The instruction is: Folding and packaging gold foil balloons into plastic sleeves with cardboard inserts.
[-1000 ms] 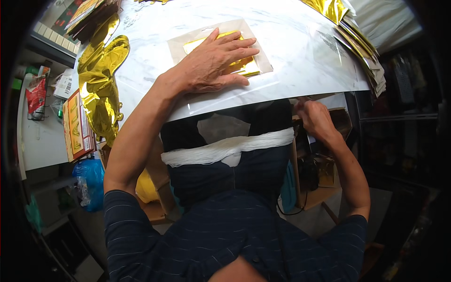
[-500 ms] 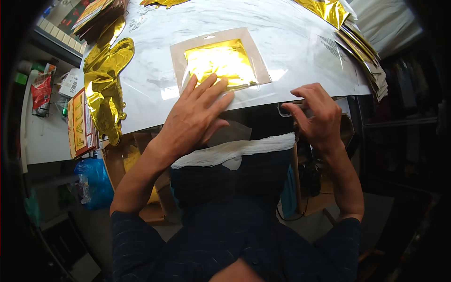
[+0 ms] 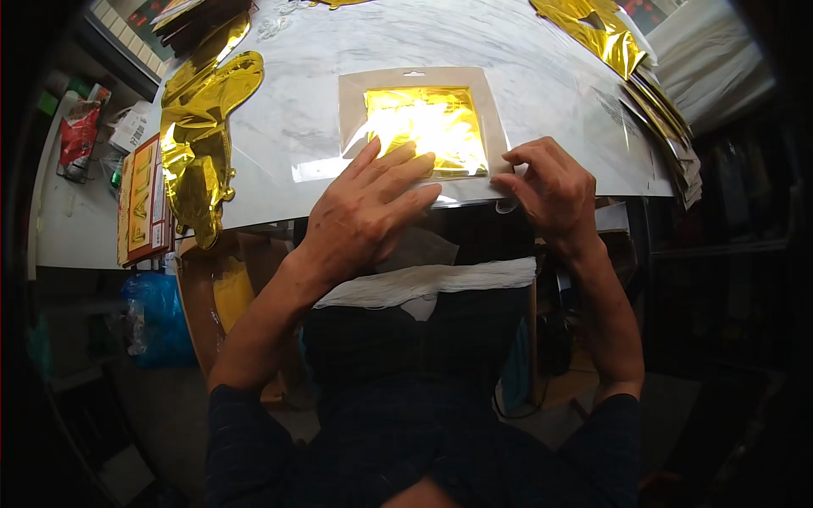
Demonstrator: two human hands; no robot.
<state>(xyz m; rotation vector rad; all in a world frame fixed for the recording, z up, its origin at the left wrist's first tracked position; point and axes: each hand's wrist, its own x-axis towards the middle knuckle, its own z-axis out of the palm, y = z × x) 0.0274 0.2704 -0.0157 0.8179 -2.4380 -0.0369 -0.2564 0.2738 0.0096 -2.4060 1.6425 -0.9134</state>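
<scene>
A clear plastic sleeve with a brown-grey card backing [image 3: 354,93] and a hang hole lies at the table's front edge. Folded gold foil [image 3: 423,106] shows inside it, glaring in the light. My left hand [image 3: 360,199] rests palm down on the sleeve's lower left, fingers stretched over the foil. By the sleeve's lower right corner is my right hand [image 3: 555,190], fingers bent, with a gap between thumb and forefinger. A small clear curl of film [image 3: 506,206] shows below that thumb; whether it is gripped is hard to see.
Flat gold foil balloons [image 3: 199,127] lie at the table's left, and another gold foil piece [image 3: 593,34] at the far right above a stack of card packs [image 3: 665,127]. A printed pack [image 3: 140,203] leans left. White threads [image 3: 432,282] cross my lap. A cardboard box [image 3: 199,296] stands below.
My right hand has come left and in to the sleeve's lower right corner. The left hand stays flat on the sleeve. The whole view has shifted slightly.
</scene>
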